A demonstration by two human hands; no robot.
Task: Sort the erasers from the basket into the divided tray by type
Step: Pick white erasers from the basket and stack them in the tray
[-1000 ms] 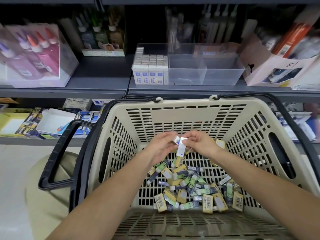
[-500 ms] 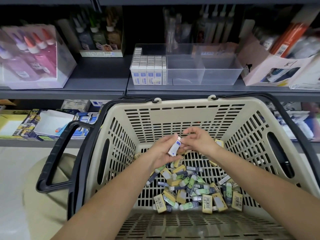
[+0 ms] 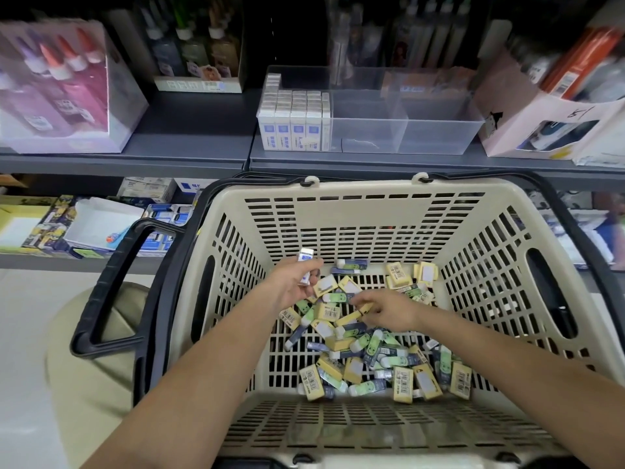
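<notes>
A beige slotted basket (image 3: 338, 211) with black handles holds a heap of erasers (image 3: 368, 357) in yellow, green and dark blue sleeves. My left hand (image 3: 294, 289) grips a white eraser with a blue label (image 3: 304, 265), raised near the basket's left wall. My right hand (image 3: 389, 309) reaches down into the heap and its fingertips pinch a yellow eraser (image 3: 363, 309). On the shelf behind stands the clear divided tray (image 3: 439, 130); its left compartment is packed with white and blue erasers (image 3: 292, 121), the other compartments look bare.
A pink box of glue bottles (image 3: 61, 93) stands at the left of the grey shelf (image 3: 189, 140). A pink carton (image 3: 541, 123) sits right of the tray. A lower shelf carries boxes of stationery (image 3: 94, 228). The basket's black handle (image 3: 111, 289) sticks out to the left.
My hands have parted: the left one now holds the white eraser alone and has moved left, while the right one has dropped down into the heap of erasers.
</notes>
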